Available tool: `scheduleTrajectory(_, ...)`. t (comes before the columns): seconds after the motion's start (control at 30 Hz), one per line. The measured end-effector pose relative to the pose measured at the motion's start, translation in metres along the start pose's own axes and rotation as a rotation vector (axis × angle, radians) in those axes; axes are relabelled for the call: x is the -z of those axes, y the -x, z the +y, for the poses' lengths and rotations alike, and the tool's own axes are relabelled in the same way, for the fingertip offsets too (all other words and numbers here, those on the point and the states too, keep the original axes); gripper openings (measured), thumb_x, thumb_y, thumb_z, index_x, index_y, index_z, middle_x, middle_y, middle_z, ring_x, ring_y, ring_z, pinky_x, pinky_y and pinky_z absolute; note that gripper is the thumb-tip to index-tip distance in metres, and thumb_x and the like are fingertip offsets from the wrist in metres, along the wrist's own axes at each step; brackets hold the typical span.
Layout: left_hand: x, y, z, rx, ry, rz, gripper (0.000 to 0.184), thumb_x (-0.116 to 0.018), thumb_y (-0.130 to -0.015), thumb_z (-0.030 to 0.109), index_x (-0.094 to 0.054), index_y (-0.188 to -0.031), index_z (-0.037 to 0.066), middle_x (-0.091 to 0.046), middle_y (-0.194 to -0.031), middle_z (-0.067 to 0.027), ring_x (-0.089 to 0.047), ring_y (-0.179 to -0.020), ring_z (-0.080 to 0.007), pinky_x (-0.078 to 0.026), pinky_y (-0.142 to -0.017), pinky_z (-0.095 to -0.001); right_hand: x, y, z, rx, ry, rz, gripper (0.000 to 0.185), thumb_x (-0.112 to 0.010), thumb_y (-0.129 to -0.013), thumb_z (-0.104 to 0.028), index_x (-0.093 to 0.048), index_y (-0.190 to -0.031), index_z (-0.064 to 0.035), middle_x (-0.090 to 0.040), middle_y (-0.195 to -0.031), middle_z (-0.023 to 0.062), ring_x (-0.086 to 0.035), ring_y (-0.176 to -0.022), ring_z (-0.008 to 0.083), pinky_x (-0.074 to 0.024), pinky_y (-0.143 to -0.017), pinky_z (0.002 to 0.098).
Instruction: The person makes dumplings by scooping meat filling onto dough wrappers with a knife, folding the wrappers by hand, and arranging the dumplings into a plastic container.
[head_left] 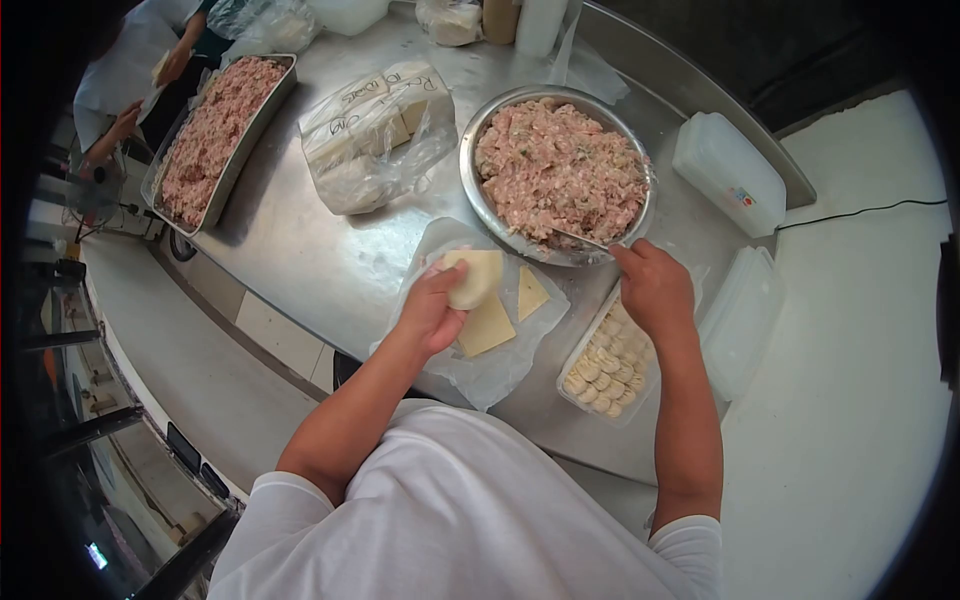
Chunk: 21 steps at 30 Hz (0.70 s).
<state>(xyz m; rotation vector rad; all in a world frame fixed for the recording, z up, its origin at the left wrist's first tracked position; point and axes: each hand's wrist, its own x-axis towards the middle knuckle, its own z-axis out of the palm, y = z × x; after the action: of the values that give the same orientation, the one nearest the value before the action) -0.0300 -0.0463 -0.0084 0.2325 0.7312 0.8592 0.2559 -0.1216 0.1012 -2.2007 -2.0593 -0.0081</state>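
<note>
My left hand (436, 308) pinches a pale dumpling wrapper (478, 280) with the thumb on top. Beneath it, square yellowish wrappers (487, 332) and a triangular piece (531, 292) lie on a crumpled plastic sheet (475, 378). My right hand (655, 288) grips a thin metal utensil (582, 240) by its end. The utensil's tip rests in ground meat filling (560, 165), so I cannot tell its shape. That filling heaps up in a round steel bowl (468, 165). Below my right forearm, a clear plastic box holds rows of folded dumplings (606, 372).
A long metal tray (262, 125) of ground meat stands at the left. Wrapped packs (370, 135) with handwriting lie on the steel table (265, 235). At the right are a lidded plastic box (728, 172) and a clear lid (742, 310). Another person (125, 75) works at the upper left.
</note>
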Motion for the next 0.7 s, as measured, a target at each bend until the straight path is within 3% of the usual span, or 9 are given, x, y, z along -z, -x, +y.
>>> scheduleTrajectory(0.07, -0.003, -0.013, -0.013, 0.111, -0.066, 0.014, 0.037, -0.045, -0.109, 0.022, -0.045, -0.138, 0.0, -0.056, -0.139, -0.0168, -0.059, -0.125, -0.0303, -0.044, -0.115, -0.0468, -0.007, -0.003, -0.007, 0.011, 0.002, -0.045, 0.027, -0.056, -0.086, -0.008, -0.076, -0.104, -0.013, -0.069, -0.093, 0.0074, -0.069, -0.085, 0.0304, -0.0572, -0.073, 0.0434)
scheduleTrajectory(0.17, -0.018, -0.024, -0.024, 0.225, 0.156, 0.117, 0.033, -0.047, -0.108, 0.017, -0.047, -0.135, -0.002, -0.059, -0.133, -0.0152, -0.06, -0.124, -0.0299, -0.048, -0.112, -0.0451, -0.007, -0.008, -0.006, 0.024, -0.022, -0.108, 0.027, -0.056, -0.085, -0.008, -0.075, -0.105, -0.0106, -0.07, -0.093, 0.0081, -0.069, -0.087, 0.0314, -0.0571, -0.075, 0.0438)
scheduleTrajectory(0.33, -0.041, -0.028, -0.03, 0.218, 0.141, 0.118, 0.037, -0.043, -0.109, 0.02, -0.045, -0.137, -0.004, -0.057, -0.136, -0.0177, -0.058, -0.127, -0.0329, -0.046, -0.113, -0.0473, -0.017, 0.0, 0.016, 0.086, -0.171, -0.058, 0.028, -0.06, -0.084, -0.006, -0.075, -0.107, -0.0091, -0.071, -0.093, 0.009, -0.069, -0.088, 0.0327, -0.0565, -0.075, 0.0446)
scheduleTrajectory(0.4, -0.038, -0.028, -0.03, 0.215, 0.125, 0.134, 0.04, -0.041, -0.11, 0.022, -0.043, -0.139, -0.005, -0.055, -0.138, -0.0193, -0.056, -0.129, -0.0348, -0.044, -0.114, -0.0491, -0.023, 0.015, 0.016, 0.079, -0.391, 0.048, 0.028, -0.062, -0.083, -0.003, -0.076, -0.107, -0.0107, -0.069, -0.092, 0.0092, -0.069, -0.085, 0.0325, -0.0558, -0.075, 0.0438)
scheduleTrajectory(0.47, -0.03, -0.035, -0.03, 0.299, 0.246, 0.035, 0.041, -0.038, -0.11, 0.024, -0.043, -0.139, -0.005, -0.056, -0.136, -0.0205, -0.058, -0.126, -0.0342, -0.045, -0.114, -0.0489, -0.023, 0.028, 0.001, 0.07, -0.389, 0.03, 0.027, -0.062, -0.083, -0.003, -0.076, -0.105, -0.0108, -0.067, -0.091, 0.0093, -0.068, -0.084, 0.032, -0.0554, -0.075, 0.0432)
scheduleTrajectory(0.6, -0.032, -0.036, -0.025, 0.318, 0.255, 0.092, 0.042, -0.037, -0.11, 0.026, -0.044, -0.138, -0.005, -0.058, -0.133, -0.0214, -0.06, -0.122, -0.0339, -0.046, -0.111, -0.0476, -0.037, 0.045, -0.028, 0.064, -0.305, 0.075, 0.026, -0.061, -0.085, -0.003, -0.076, -0.104, -0.0124, -0.063, -0.088, 0.0091, -0.065, -0.084, 0.0297, -0.0545, -0.074, 0.0414)
scheduleTrajectory(0.7, 0.019, -0.058, -0.031, 0.277, 0.167, 0.07, 0.04, -0.038, -0.11, 0.026, -0.046, -0.135, -0.004, -0.058, -0.132, -0.0219, -0.06, -0.121, -0.0333, -0.048, -0.109, -0.0453, -0.026, 0.044, -0.028, 0.049, -0.261, 0.003, 0.028, -0.059, -0.086, -0.006, -0.076, -0.107, -0.0143, -0.062, -0.088, 0.0088, -0.064, -0.086, 0.0288, -0.0545, -0.074, 0.0415)
